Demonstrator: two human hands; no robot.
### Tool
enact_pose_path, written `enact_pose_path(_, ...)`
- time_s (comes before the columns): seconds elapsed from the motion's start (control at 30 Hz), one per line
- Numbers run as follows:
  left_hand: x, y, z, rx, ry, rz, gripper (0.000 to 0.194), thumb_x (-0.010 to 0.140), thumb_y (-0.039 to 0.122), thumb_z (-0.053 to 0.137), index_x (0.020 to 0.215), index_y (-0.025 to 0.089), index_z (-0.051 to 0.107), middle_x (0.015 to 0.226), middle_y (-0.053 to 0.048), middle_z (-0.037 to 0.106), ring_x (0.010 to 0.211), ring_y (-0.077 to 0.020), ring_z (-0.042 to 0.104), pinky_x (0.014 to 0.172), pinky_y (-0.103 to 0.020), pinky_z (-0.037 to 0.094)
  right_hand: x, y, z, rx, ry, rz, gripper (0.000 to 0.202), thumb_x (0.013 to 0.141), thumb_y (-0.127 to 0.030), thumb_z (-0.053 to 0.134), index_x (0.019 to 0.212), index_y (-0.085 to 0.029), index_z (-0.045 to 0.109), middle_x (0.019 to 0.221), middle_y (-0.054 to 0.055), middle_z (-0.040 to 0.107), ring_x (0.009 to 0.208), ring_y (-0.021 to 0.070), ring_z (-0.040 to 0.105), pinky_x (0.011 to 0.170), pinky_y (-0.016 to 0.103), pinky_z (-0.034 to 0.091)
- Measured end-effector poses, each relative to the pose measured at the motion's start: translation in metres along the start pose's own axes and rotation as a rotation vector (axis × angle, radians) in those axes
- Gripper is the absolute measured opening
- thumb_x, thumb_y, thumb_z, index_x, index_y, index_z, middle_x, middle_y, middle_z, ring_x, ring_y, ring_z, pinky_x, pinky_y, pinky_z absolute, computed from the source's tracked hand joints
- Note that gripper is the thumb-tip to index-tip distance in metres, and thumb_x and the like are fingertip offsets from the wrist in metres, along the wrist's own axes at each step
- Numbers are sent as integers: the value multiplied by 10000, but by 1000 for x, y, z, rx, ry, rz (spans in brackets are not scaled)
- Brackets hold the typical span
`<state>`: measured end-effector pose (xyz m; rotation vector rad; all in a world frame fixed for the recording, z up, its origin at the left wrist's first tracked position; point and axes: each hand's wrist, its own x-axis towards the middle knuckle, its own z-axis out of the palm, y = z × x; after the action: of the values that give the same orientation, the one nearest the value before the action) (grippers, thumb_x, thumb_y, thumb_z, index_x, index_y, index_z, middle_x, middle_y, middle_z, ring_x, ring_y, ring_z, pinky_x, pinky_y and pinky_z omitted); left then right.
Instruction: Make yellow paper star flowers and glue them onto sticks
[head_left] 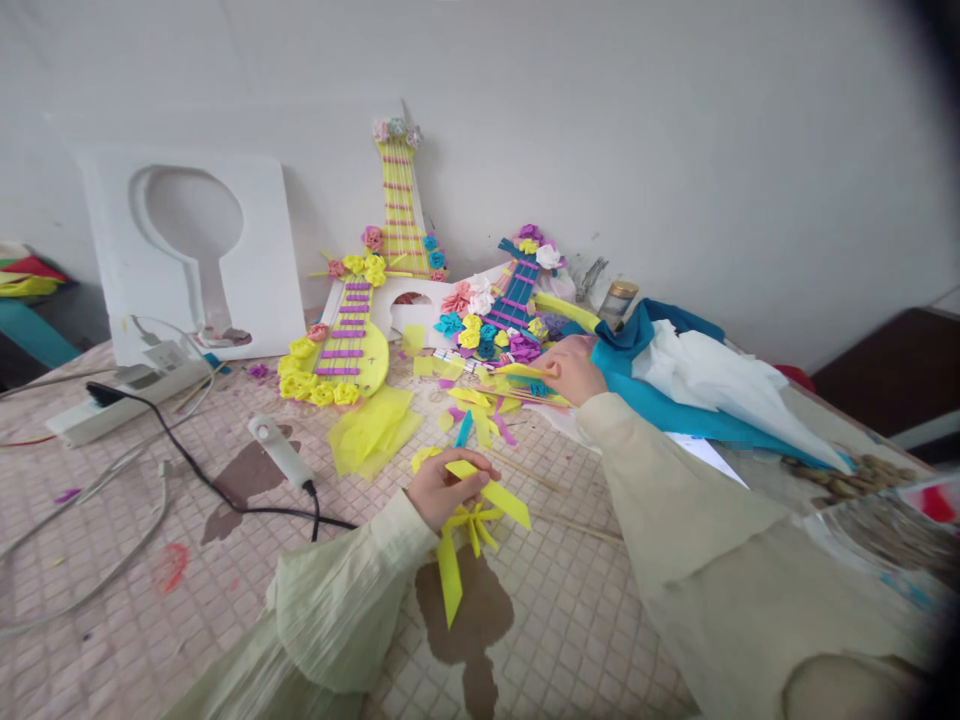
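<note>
1. Head view: above a tiled tabletop [585, 610], two bare hands are shown; clock directions are taken from the picture's middle.
2. At between six and seven o'clock, a yellow strip [510, 503] is pinched between thumb and fingers of the left hand [450, 488].
3. Just below these fingers, a spiky yellow paper bunch [474, 522] and a hanging yellow strip [449, 580] are seen; how they are joined cannot be told.
4. At three o'clock, the right hand [574, 368] is stretched forward, and a yellow paper piece [521, 371] is gripped by its end between the fingertips.
5. Near the middle, toward six o'clock, coloured paper scraps [484, 408] are scattered; at eight o'clock, thin yellow sheets [375, 432] are laid.
6. At nine o'clock, a flower-trimmed yellow paper guitar [369, 362] is propped; at eleven, a taller yellow guitar [403, 205]; at one, a dark-blue guitar [517, 290].
7. At ten o'clock, a white board [270, 260] with a guitar-shaped cut-out is leaned against the wall.
8. Between eight and nine o'clock, a white corded tool [281, 452] is placed; farther out at nine, a power strip [127, 400].
9. Beyond the right hand, toward three o'clock, white paper [705, 365] is bunched over teal paper [667, 410].
</note>
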<state>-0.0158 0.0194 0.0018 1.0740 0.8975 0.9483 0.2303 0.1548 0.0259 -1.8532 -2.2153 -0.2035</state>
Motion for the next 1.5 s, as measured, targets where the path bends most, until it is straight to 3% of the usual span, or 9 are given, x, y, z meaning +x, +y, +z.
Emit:
enact_pose_path(0.2, -2, 2, 0, 19, 43, 45, 277, 619, 344, 670, 753, 116, 585, 732, -66, 683, 482, -65, 517, 460, -183, 397, -17, -12, -4, 125, -13, 104, 418, 698, -296, 560, 1087, -144, 536, 851, 128, 659, 756, 258, 602, 584, 293, 399)
enact_pose_path(0.33, -4, 2, -1, 36, 24, 103, 273, 669, 341, 631, 812, 113, 588, 761, -78, 684, 512, -77, 535, 461, -183, 405, -49, -44, -16, 331, -49, 41, 457, 775, -315, 495, 1190, -126, 457, 887, 109, 661, 808, 217, 608, 667, 298, 441)
enact_pose_path(0.47, -5, 4, -1, 78, 32, 171, 259, 689, 324, 615, 845, 119, 586, 799, -80, 680, 589, -112, 578, 478, -192, 434, -93, -81, -24, 836, -360, -197, 396, 834, -434, 377, 1004, -154, 601, 909, 57, 667, 825, 150, 616, 704, 263, 478)
enact_pose_path(0.6, -7, 8, -3, 155, 0, 263, 197, 714, 275, 597, 850, 132, 596, 786, -65, 681, 736, -161, 613, 637, -250, 487, -117, -95, -22, 1281, -581, -144, 391, 740, -422, 546, 1023, -156, 587, 998, 70, 631, 902, 178, 582, 767, 316, 465)
enact_pose_path(0.73, -9, 8, -3, 217, -75, 313, 157, 738, 245, 575, 851, 141, 612, 814, -66, 680, 788, -167, 614, 748, -282, 476, -120, -94, -16, 1309, -668, -176, 414, 742, -389, 557, 1100, -182, 548, 1044, 50, 601, 897, 168, 562, 771, 319, 445)
enact_pose_path(0.87, -9, 6, -2, 261, -75, 284, 179, 735, 270, 575, 850, 141, 620, 818, -77, 677, 800, -180, 613, 749, -287, 476, -120, -90, -13, 1287, -730, -97, 328, 725, -413, 560, 917, -157, 634, 836, 22, 646, 753, 149, 576, 682, 288, 452)
enact_pose_path(1.0, -7, 4, -1, 228, -32, 218, 258, 666, 292, 637, 872, 140, 612, 872, -86, 651, 772, -176, 609, 639, -247, 490, -122, -84, -15, 1205, -612, -24, 273, 685, -411, 596, 767, -156, 651, 741, 18, 647, 693, 144, 571, 652, 270, 449)
enact_pose_path(1.13, -4, 1, -3, 223, 16, 89, 261, 635, 315, 660, 795, 114, 617, 665, -37, 609, 510, -96, 541, 492, -203, 448, -123, -80, -21, 1079, -505, -54, 270, 718, -417, 551, 766, -173, 655, 714, 14, 640, 671, 143, 560, 621, 257, 442)
enact_pose_path(1.5, 1, 1, -11, 284, 188, 154, 205, 606, 293, 675, 704, 118, 629, 580, -18, 598, 498, -89, 519, 494, -199, 422, -118, -54, -30, 883, -432, -57, 216, 712, -356, 543, 767, -195, 675, 778, 26, 682, 712, 182, 603, 649, 293, 479)
